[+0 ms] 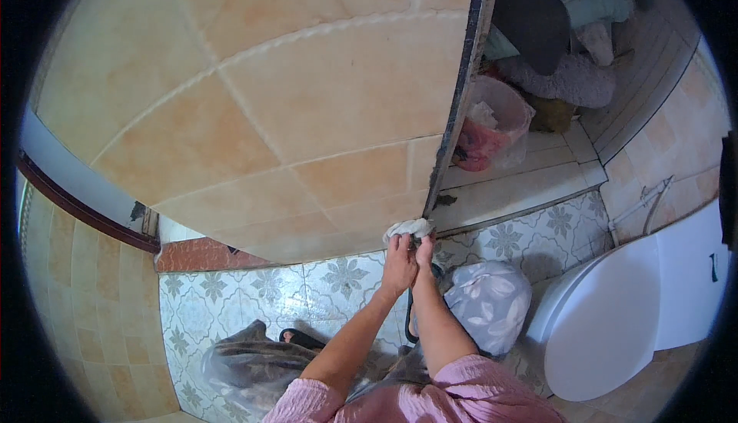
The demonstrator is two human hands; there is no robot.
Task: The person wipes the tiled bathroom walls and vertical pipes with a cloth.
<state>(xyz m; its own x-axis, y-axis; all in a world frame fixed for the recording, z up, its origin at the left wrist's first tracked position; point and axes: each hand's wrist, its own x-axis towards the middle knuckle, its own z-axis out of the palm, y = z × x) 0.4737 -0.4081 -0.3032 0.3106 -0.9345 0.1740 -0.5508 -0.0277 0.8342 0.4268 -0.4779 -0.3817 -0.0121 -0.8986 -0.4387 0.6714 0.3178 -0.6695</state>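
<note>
Both my arms reach forward, and my hands come together at the lower corner of the tiled wall. A crumpled whitish cloth is bunched against that corner. My left hand has its fingers closed on the cloth from the near side. Right beside it, my right hand grips the cloth's right part. The fingertips are partly hidden in the folds.
A patterned tile floor lies below. To the right stand a white toilet and a bag with a leaf print. Beyond the wall edge, a raised step holds a pink lined bin and piled textiles.
</note>
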